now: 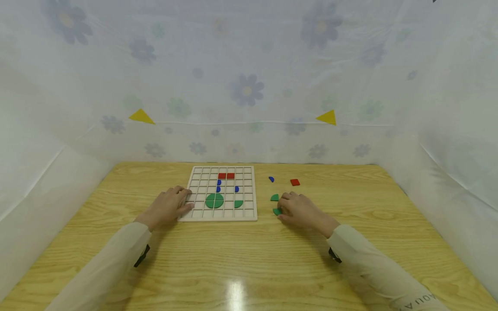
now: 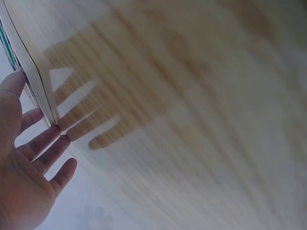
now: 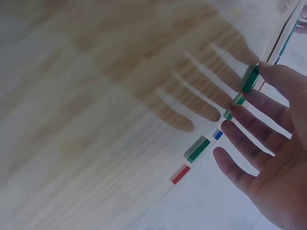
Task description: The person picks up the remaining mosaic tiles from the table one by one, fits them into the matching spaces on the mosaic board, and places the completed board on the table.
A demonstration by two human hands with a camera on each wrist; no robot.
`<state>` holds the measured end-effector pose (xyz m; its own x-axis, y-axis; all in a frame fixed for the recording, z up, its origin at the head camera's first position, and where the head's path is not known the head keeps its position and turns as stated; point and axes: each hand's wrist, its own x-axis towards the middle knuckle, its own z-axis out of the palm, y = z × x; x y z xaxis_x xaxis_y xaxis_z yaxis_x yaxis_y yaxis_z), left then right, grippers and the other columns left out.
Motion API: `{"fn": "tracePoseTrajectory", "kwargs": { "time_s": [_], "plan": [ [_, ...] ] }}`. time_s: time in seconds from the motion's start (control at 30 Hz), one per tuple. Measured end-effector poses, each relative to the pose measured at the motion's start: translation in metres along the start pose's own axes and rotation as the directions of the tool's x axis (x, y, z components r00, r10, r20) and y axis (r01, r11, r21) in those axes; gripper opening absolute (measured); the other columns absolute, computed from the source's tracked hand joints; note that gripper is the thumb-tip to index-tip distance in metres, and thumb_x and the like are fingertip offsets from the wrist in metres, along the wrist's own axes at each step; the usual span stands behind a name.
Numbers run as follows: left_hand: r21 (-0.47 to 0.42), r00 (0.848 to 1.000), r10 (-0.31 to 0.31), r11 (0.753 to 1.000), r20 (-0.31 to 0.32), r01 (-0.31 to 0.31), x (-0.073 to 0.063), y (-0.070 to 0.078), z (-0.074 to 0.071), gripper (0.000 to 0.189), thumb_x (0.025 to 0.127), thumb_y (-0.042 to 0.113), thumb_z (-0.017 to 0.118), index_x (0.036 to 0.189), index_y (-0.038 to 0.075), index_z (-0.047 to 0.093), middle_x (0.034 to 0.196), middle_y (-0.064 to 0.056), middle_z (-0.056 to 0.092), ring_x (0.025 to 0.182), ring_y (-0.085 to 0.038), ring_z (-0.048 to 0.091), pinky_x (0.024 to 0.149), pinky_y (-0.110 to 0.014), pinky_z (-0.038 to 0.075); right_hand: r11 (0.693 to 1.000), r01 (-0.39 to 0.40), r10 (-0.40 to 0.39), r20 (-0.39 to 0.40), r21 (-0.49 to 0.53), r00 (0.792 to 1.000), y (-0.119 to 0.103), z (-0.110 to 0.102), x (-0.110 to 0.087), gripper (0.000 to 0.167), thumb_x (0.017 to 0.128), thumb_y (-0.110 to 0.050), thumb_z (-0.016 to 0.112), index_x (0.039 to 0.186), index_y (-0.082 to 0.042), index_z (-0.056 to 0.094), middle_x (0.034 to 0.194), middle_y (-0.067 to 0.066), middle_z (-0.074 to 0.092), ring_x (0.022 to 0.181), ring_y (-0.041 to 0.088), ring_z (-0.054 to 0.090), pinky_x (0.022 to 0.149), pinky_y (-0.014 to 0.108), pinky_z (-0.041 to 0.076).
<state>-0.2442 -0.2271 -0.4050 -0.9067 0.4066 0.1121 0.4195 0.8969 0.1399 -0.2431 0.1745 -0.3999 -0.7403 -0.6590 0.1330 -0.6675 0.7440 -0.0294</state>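
A pale wooden grid board (image 1: 199, 213) lies on the table, holding red squares (image 1: 226, 176), blue half-circles (image 1: 236, 189) and green quarter-circles (image 1: 238, 204). At the board's left edge rests my left hand (image 1: 166, 207), thumb over the rim and the other fingers loosely extended; the fingertips meet the edge (image 2: 42, 91) in the left wrist view. To the right of the board, my right hand (image 1: 301, 211) pinches a green quarter-circle piece (image 3: 251, 79) between thumb and index finger. That piece is partly covered by the hand in the head view.
Beyond the right hand lie a second green quarter-circle (image 1: 274, 198), a blue half-circle (image 1: 271, 179) and a red square (image 1: 295, 182). Another green piece (image 3: 197, 149) shows in the right wrist view. White flowered cloth (image 1: 247, 142) encloses the wooden table (image 1: 218, 263) at the back and sides.
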Motion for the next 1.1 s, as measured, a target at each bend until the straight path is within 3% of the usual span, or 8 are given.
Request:
{"fn": "tracePoseTrajectory", "kwargs": {
  "time_s": [0.67,1.1],
  "plan": [
    [0.009,1.0,0.001,1.0,0.004,-0.001,0.001,-0.001,0.001,0.05,0.092,0.039,0.051,0.126,0.003,0.051,0.124,-0.019,0.052,0.112,-0.038,0.05,0.087,-0.056,0.043,1.0,-0.014,0.014,-0.001,0.022,1.0,0.001,-0.002,0.005,0.017,0.083,-0.032,0.067,0.087,-0.016,0.062,0.087,-0.004,0.056,0.078,0.014,0.049,0.063,0.027,0.042],
    [0.009,1.0,-0.002,1.0,0.0,0.002,0.001,-0.001,0.002,0.049,0.091,0.039,0.052,0.125,0.003,0.052,0.123,-0.019,0.052,0.112,-0.038,0.051,0.086,-0.056,0.043,0.999,0.04,-0.04,-0.048,-0.002,0.998,-0.004,-0.004,0.022,0.02,0.083,-0.032,0.066,0.092,-0.014,0.065,0.09,-0.001,0.06,0.08,0.016,0.054,0.062,0.027,0.045]
  ]
}}
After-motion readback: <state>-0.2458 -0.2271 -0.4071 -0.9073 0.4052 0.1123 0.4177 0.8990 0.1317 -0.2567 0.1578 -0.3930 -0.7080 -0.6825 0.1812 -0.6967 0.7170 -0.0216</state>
